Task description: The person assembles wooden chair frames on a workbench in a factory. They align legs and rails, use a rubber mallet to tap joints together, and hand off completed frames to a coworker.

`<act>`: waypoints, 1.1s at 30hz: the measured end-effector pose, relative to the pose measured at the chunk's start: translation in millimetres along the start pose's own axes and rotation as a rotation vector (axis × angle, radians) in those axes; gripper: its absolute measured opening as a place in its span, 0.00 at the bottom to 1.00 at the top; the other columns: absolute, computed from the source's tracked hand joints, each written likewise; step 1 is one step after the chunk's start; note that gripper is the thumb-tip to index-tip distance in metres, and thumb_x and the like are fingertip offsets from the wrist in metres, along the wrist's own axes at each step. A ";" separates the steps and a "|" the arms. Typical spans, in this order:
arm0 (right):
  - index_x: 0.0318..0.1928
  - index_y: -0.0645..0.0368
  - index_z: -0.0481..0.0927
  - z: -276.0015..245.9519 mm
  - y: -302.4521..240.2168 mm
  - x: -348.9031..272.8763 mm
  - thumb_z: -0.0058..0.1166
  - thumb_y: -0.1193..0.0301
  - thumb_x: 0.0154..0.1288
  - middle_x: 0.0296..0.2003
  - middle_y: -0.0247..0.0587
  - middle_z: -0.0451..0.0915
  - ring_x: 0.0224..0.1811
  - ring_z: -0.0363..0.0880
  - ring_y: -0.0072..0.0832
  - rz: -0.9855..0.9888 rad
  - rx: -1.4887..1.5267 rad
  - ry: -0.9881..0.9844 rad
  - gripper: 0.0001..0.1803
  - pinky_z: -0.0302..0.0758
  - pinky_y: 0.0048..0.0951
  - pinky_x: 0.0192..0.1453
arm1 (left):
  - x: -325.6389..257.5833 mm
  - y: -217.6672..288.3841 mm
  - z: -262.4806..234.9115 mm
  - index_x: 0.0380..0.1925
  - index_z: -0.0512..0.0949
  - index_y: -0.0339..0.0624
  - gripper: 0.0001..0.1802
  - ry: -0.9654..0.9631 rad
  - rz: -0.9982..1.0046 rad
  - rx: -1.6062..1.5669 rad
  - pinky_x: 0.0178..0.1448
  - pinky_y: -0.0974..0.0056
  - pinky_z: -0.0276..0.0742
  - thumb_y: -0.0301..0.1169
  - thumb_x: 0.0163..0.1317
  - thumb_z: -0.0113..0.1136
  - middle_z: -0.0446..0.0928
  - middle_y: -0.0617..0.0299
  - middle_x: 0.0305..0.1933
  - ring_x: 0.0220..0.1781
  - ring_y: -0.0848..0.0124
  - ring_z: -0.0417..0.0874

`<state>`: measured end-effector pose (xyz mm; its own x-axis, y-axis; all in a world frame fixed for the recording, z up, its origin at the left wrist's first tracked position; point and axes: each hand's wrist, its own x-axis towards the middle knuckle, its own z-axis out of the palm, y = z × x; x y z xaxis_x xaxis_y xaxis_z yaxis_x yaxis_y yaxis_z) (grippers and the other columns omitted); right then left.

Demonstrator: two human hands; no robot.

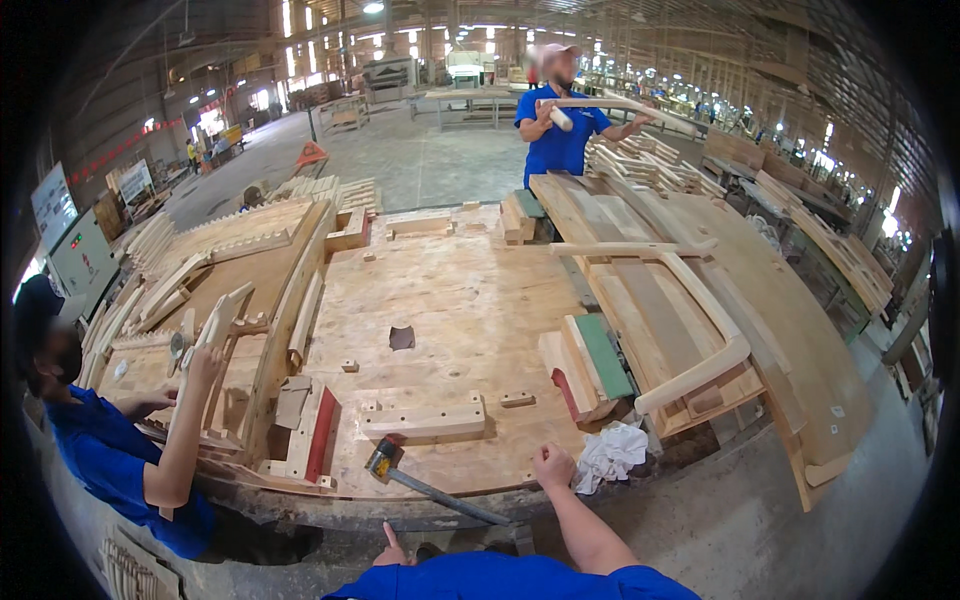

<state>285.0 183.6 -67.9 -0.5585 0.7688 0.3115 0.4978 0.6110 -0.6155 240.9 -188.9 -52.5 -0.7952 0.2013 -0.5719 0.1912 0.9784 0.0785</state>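
Observation:
My right hand (553, 467) is curled into a loose fist above the near edge of the plywood worktable (460, 290); nothing shows in it. Just right of it lies a crumpled white cloth (612, 452). Lower and to the left, my left hand (392, 548) is in front of the table edge, one finger stretched out, touching nothing I can see. Between the hands rests a mallet (440, 494) with a black and yellow head, its grey handle slanting over the edge. Behind it sits a wooden block with holes (424, 420).
Red-faced wooden blocks (318, 432) and a green-topped block stack (598, 358) flank the table. A curved wooden frame (705, 300) lies on the right bench. At left a co-worker (120, 460) handles wooden parts; another person (562, 140) holds a wooden frame at the far side.

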 end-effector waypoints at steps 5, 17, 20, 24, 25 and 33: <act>0.26 0.52 0.78 -1.8 0.7 0.7 0.55 0.63 0.55 0.25 0.39 0.80 0.32 0.79 0.41 0.057 -0.010 -0.034 0.08 0.74 0.44 0.36 | 3.2 2.6 1.0 0.71 0.34 0.38 0.58 -0.056 -0.029 0.005 0.46 0.52 0.78 0.47 0.52 0.64 0.77 0.42 0.49 0.42 0.51 0.82; 0.25 0.52 0.78 -2.8 -1.3 -0.1 0.55 0.63 0.55 0.24 0.40 0.80 0.31 0.79 0.41 0.052 -0.007 -0.032 0.08 0.74 0.44 0.35 | -4.0 3.5 1.4 0.71 0.33 0.38 0.59 -0.138 -0.062 -0.004 0.45 0.53 0.79 0.48 0.53 0.64 0.77 0.43 0.49 0.42 0.52 0.82; 0.25 0.53 0.78 -3.0 -2.1 -0.1 0.56 0.63 0.55 0.24 0.40 0.80 0.31 0.79 0.42 0.051 -0.002 -0.049 0.08 0.74 0.44 0.35 | -5.0 3.0 0.9 0.71 0.33 0.38 0.59 -0.148 -0.070 -0.012 0.45 0.53 0.79 0.48 0.53 0.64 0.77 0.43 0.49 0.42 0.52 0.82; 0.26 0.53 0.78 -3.7 -2.6 -0.3 0.56 0.63 0.55 0.24 0.40 0.80 0.31 0.79 0.42 0.059 -0.013 -0.061 0.08 0.73 0.44 0.36 | -5.2 1.9 0.7 0.71 0.33 0.38 0.59 -0.165 -0.078 -0.006 0.45 0.53 0.79 0.48 0.53 0.64 0.77 0.43 0.49 0.42 0.52 0.82; 0.26 0.53 0.78 -3.8 -2.5 -0.4 0.56 0.63 0.55 0.24 0.40 0.80 0.32 0.79 0.42 0.059 -0.014 -0.060 0.08 0.73 0.44 0.36 | -4.6 1.6 0.4 0.71 0.33 0.38 0.59 -0.166 -0.081 -0.012 0.45 0.53 0.79 0.48 0.53 0.64 0.77 0.43 0.49 0.42 0.52 0.82; 0.25 0.54 0.79 -0.9 0.6 -1.1 0.55 0.64 0.54 0.23 0.42 0.79 0.30 0.79 0.43 0.032 0.006 -0.009 0.08 0.73 0.44 0.33 | -4.3 -1.1 4.8 0.71 0.32 0.38 0.60 -0.179 -0.098 -0.012 0.45 0.53 0.79 0.48 0.53 0.64 0.77 0.43 0.49 0.42 0.52 0.82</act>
<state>286.5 183.2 -67.9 -0.5481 0.7863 0.2851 0.5118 0.5849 -0.6292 246.9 -191.1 -54.1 -0.6946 0.0942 -0.7132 0.1099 0.9936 0.0241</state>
